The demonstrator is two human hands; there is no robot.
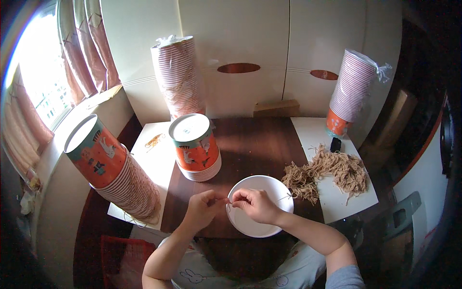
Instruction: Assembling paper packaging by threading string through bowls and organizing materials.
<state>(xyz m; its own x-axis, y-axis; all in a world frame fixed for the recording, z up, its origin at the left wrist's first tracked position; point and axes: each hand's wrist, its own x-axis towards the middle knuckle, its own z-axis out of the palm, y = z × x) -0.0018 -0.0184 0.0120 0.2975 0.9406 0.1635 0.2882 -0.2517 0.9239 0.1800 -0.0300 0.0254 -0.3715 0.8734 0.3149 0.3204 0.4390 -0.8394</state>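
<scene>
A white paper bucket (pixel 262 225) stands before me on the dark tabletop, its mouth facing up. My left hand (pixel 202 209) is closed in a pinch just outside the bucket's left rim. My right hand (pixel 257 204) reaches over the mouth, also pinching, its fingertips almost meeting the left ones. Between them is what looks like a thin cord, mostly hidden by the fingers. At the bucket's right rim a short cord end (pixel 289 195) sticks out. Beside it lies a loose heap of tan cords (pixel 337 171).
Upside-down orange and green buckets are stacked at the left (pixel 108 156) and left of centre (pixel 195 149). Tall wrapped stacks stand at the back left (pixel 175 77) and back right (pixel 353 86). A small black object (pixel 336 144) lies near the cords. A red basket (pixel 126 260) is below left.
</scene>
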